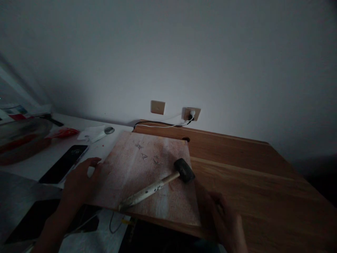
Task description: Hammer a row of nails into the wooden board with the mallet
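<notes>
A flat, square board [139,172] with a mottled reddish-grey surface lies on the desk. On its left edge is my left hand [80,181], thumb and forefinger bent with a small gap between them. My right hand [225,214] is at the right edge, fingers curled against it and partly lost in shadow. Across the board rests a mallet [184,171], its black head near the right edge and its worn, pale handle pointing to the front left. Neither hand touches the mallet. Several small, shiny clear pieces [144,156] lie towards the back of the board.
Left of the board, a phone [64,164] lies on a white tabletop [119,128], with a red packet [64,133] behind it. The wooden desk [244,175] extends right. Cables [160,125] run along the wall to a socket [191,114]. The picture is dim.
</notes>
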A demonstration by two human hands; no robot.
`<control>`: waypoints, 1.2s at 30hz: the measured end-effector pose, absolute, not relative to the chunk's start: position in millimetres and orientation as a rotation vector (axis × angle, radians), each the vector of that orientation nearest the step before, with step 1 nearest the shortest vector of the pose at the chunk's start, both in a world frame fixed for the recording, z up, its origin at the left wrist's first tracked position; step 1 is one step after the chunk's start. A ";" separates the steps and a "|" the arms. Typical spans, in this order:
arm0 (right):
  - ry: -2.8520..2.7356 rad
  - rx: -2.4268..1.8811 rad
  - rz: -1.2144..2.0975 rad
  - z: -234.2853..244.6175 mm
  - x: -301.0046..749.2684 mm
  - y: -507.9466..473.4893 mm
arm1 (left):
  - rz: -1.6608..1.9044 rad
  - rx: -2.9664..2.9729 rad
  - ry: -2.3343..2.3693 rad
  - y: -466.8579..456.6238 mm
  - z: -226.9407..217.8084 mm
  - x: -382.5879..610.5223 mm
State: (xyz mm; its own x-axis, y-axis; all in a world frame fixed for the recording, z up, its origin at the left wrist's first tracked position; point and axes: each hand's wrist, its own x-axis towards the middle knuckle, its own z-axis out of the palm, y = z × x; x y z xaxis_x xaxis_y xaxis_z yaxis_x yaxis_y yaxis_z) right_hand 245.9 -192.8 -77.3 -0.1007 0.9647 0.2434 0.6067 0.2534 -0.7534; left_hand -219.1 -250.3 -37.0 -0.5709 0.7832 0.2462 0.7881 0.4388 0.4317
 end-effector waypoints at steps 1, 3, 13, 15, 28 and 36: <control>-1.806 -1.439 0.654 -75.2 243.3 -193.7 | -0.768 -1.465 -2.663 -249.2 -38.5 -220.7; -1.840 -1.383 0.643 -72.3 237.8 -195.0 | -0.744 -1.521 -2.644 -246.5 -42.5 -221.2; -2.139 -1.145 0.551 -74.6 235.2 -209.0 | -0.625 -1.647 -2.581 -240.8 -37.3 -179.4; -2.141 -1.180 0.478 -77.1 244.7 -210.2 | -0.596 -1.706 -2.546 -239.6 -35.4 -162.5; -2.010 -1.669 0.001 -81.4 409.8 -232.2 | -0.899 -2.304 -1.948 -253.7 -59.0 -49.4; -1.871 -1.537 0.053 -65.7 357.8 -255.7 | -0.818 -2.326 -1.825 -219.9 -55.8 -57.6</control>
